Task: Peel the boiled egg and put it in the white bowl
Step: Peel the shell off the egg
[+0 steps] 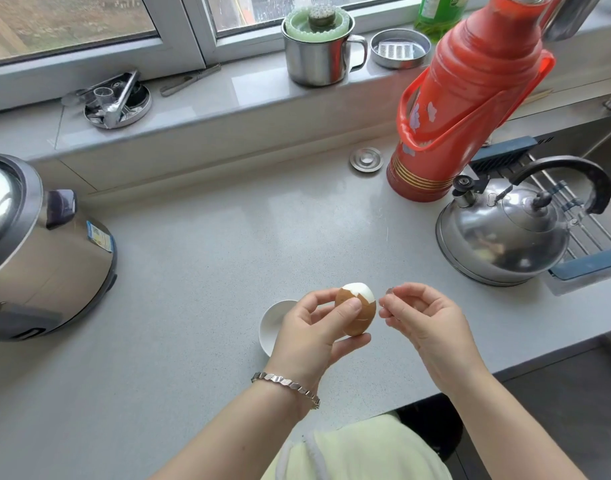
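My left hand (311, 332) holds a brown boiled egg (357, 311) upright above the grey counter. The egg's top is bare and white; brown shell covers the lower part. Just right of the egg, my right hand (423, 322) pinches a small shell fragment (389, 291) between thumb and forefinger. The white bowl (273, 322) stands on the counter directly behind my left hand, which covers its right side; the part that shows holds nothing.
A steel kettle (505, 233) and a red thermos (460, 109) stand at the right beside a sink rack (581, 216). A rice cooker (37, 247) fills the left. On the windowsill sit a steel mug (318, 53) and small steel dishes (118, 102). The counter's front edge (539, 362) runs close on the right.
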